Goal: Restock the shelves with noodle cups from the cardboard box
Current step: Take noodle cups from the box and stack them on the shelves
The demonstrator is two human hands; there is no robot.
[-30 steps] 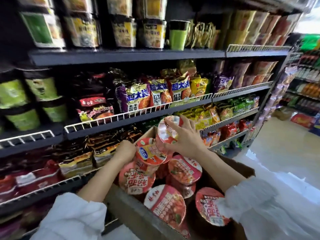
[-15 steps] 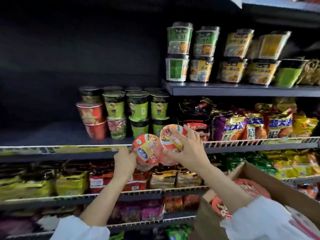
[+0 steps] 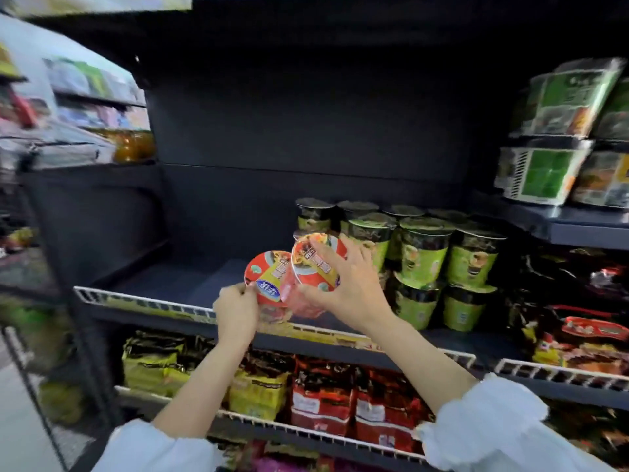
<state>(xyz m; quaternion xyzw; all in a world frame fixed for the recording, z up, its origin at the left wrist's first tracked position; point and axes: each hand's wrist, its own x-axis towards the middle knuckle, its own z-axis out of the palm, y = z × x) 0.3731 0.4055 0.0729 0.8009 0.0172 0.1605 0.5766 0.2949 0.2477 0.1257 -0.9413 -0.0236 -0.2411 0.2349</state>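
Currently, both hands are up at the middle shelf, one noodle cup in each.

1. Left hand point(image 3: 236, 310) grips the left noodle cup point(image 3: 267, 281) from below, fingers curled round its lower side, thumb tip at the lid rim. Lid is tilted toward the camera: red, with a yellow band and a blue oval label.
2. Right hand point(image 3: 347, 287) holds the right noodle cup point(image 3: 315, 264) with fingers spread over the lid and thumb wrapped under the body. Cup is tilted, lid facing up and left.
3. The two cups touch side to side, held just above the white wire rail point(image 3: 143, 303) at the shelf's front edge. Neither cup rests on the shelf.
4. Middle shelf point(image 3: 177, 284) is dark and bare on its left part. Green cups point(image 3: 423, 257) stand stacked two high on its right part, just beside the right hand.
5. Upper right shelf point(image 3: 578, 226) carries green square tubs point(image 3: 544, 175), stacked.
6. Lower shelf holds yellow packets point(image 3: 258, 391) and red packets point(image 3: 323, 400) behind another wire rail.
7. Dark packets point(image 3: 578, 338) sit far right at hand height.
8. White sleeves point(image 3: 483, 424) cover both forearms from the elbow down. Cardboard box is out of frame.
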